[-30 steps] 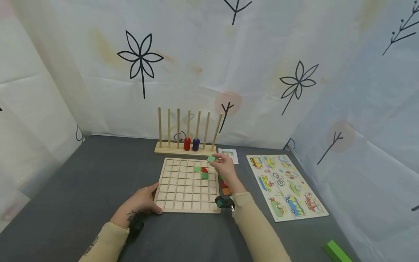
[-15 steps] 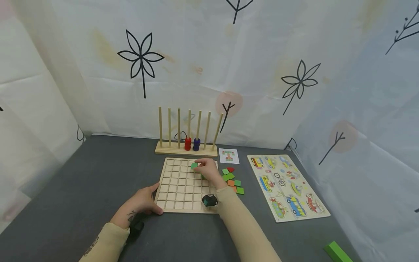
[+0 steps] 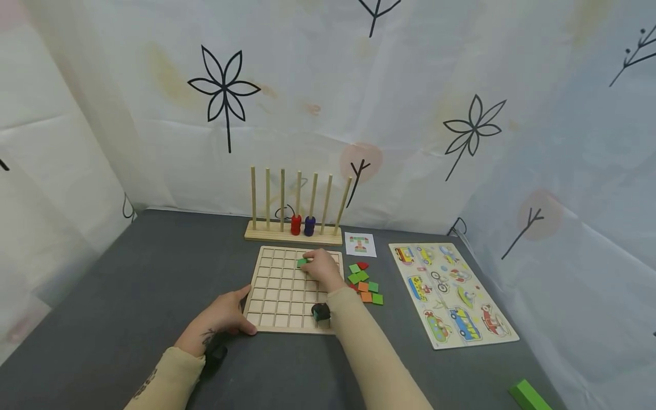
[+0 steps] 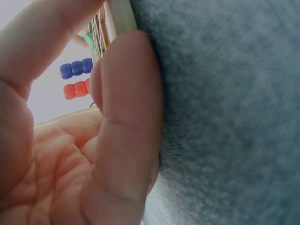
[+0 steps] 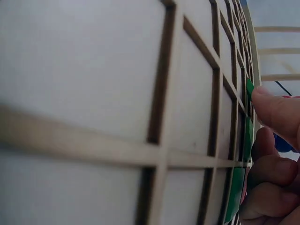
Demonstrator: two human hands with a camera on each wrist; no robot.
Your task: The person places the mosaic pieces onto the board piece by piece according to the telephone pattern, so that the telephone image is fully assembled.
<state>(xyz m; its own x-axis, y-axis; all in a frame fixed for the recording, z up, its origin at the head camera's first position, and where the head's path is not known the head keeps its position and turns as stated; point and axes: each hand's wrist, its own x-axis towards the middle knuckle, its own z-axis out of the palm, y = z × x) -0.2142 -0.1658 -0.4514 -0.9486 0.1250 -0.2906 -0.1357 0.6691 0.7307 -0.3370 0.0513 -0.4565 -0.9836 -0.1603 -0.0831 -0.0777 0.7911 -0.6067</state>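
My right hand (image 3: 325, 269) is over the upper part of the wooden grid board (image 3: 272, 329), its fingertips pinching a small green square tile (image 3: 302, 263) at one cell. In the right wrist view the tile (image 5: 250, 89) shows beside a fingertip, low against the grid, with more green tiles (image 5: 235, 194) in nearby cells. From above, the hand hides those laid tiles. My left hand (image 3: 222, 316) rests against the board's near left corner, thumb at the front edge and index finger along the side. In the left wrist view its thumb (image 4: 126, 103) lies straight against the board's edge.
Loose green, orange and red tiles (image 3: 365, 287) lie right of the board. Behind are a pattern card (image 3: 361, 245) and a peg stand (image 3: 271, 232) with red beads (image 3: 296, 225) and blue beads (image 3: 310, 226). A vehicle puzzle (image 3: 453, 295) and a green block (image 3: 529, 395) lie farther right.
My right hand has carried the green tile leftwards from beyond the board's upper right and down to a cell. The pattern card and loose tiles are uncovered. My left hand has stayed in place.
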